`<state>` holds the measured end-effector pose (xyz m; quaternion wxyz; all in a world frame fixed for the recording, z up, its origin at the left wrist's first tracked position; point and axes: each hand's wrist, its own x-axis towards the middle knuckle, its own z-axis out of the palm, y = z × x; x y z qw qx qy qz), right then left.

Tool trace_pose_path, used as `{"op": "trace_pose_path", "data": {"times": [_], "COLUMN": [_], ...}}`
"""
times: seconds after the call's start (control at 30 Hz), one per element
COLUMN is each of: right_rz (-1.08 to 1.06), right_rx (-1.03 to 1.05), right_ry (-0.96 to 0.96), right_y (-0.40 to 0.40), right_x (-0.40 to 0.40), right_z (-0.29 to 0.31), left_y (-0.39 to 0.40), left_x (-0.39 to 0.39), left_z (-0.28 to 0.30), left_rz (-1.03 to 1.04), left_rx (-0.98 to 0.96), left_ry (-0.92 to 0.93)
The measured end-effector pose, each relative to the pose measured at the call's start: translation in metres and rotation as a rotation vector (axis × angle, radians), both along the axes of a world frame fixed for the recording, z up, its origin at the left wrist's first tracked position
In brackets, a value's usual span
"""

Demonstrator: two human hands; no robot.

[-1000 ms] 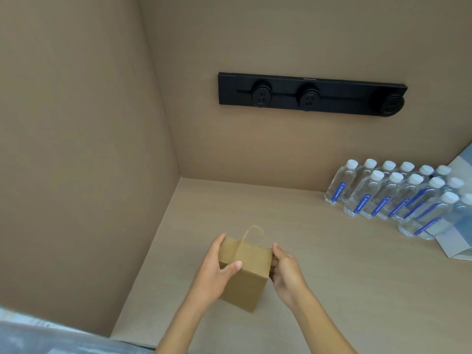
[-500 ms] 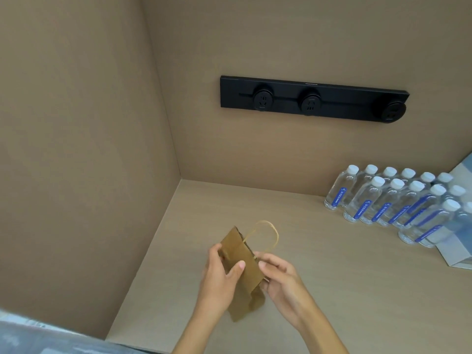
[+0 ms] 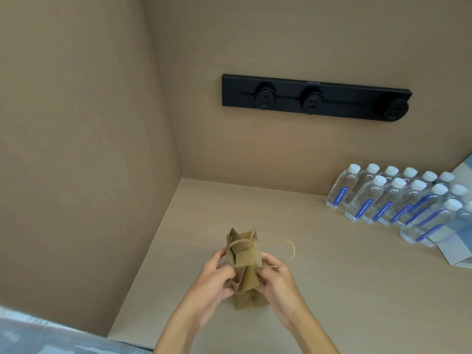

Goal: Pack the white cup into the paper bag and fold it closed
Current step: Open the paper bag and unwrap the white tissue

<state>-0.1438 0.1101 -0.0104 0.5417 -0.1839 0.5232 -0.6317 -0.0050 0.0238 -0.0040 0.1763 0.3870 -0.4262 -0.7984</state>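
Two hands: both on one small brown kraft-paper bag, held upright near centre-front of the pale wood-grain counter.
Left hand: gripping bag's left side, fingers curled round the edge, thumb on the near face.
Right hand: gripping bag's right side; thumb & forefinger pinch paper at the twine.
Bag, top: mouth partly spread, creased flaps sticking up, panels uneven; base appears to sit on the counter, though contact can't be confirmed.
Handles: thin twisted-paper twine; one loop arcs out to the right above right hand, another strand lies across the bag's upper front.
White cup: can't tell where it is; bag interior hidden from head cam.
Bkgd, wall: long black power strip w/ three round sockets, mounted on tan back panel.
Bkgd, right: rows of clear plastic water bottles, white caps, blue labels, well apart from the bag.
Far right: pale blue-white carton just beside the bottles, cut off by frame edge.
Lower left: blurred grey-blue fabric.
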Motion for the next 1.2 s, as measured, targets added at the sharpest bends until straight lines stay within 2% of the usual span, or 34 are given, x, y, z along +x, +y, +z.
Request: {"op": "trace_pose_path", "data": {"times": [0.07,0.13,0.23,0.33,0.4,0.5,0.6,0.67,0.77,0.87,0.93,1.0,1.03,1.1,1.13,1.2], "right_rz": [-0.033,-0.031,-0.073,-0.118,0.023,0.302,0.41,0.588,0.841,0.976,1.058,1.06,1.06,1.066,1.093,1.17], "right_rx": [0.103,0.165,0.225,0.243,0.253,0.273,0.089,0.008,0.015,0.051,0.117,0.134,0.164,0.229,0.223,0.237], "right_ry": [0.225,0.36,0.473,0.776,1.044,1.48,1.988,2.146,2.25,2.268,2.142,1.995,1.926,1.877,1.912,1.981], "right_y": [-0.003,-0.005,-0.003,0.008,0.018,0.023,0.013,0.009,0.008,0.011,0.012,0.011,0.008,0.0,-0.004,-0.011], "right_x": [0.004,0.008,0.006,-0.006,-0.011,-0.008,-0.01,-0.015,-0.023,-0.024,-0.02,-0.017,-0.016,-0.01,-0.006,0.003], "right_z": [0.004,0.006,0.011,0.022,0.032,0.049,0.066,0.077,0.078,0.081,0.085,0.088,0.09,0.092,0.091,0.088], "left_y": [-0.001,-0.003,-0.014,-0.035,-0.046,-0.055,-0.057,-0.058,-0.057,-0.048,-0.039,-0.033,-0.032,-0.027,-0.024,-0.021], "left_x": [0.002,0.001,0.005,0.016,0.019,0.01,-0.003,-0.01,-0.015,-0.021,-0.023,-0.025,-0.027,-0.031,-0.032,-0.03], "left_z": [0.001,0.002,0.003,0.006,0.013,0.026,0.037,0.044,0.051,0.049,0.043,0.04,0.039,0.046,0.049,0.041], "left_rz": [-0.07,-0.126,-0.069,-0.069,-0.111,-0.282,-0.38,-0.374,-0.213,0.027,0.188,0.231,0.225,0.268,0.273,0.178], "left_rx": [-0.062,-0.209,-0.313,-0.392,-0.465,-0.584,-0.626,-0.649,-0.741,-0.952,-1.088,-1.14,-1.101,-0.904,-0.871,-0.93], "left_ry": [-0.104,-0.27,-0.414,-0.533,-0.612,-0.715,-0.765,-0.808,-0.903,-0.978,-0.874,-0.673,-0.578,-0.413,-0.401,-0.452]}}
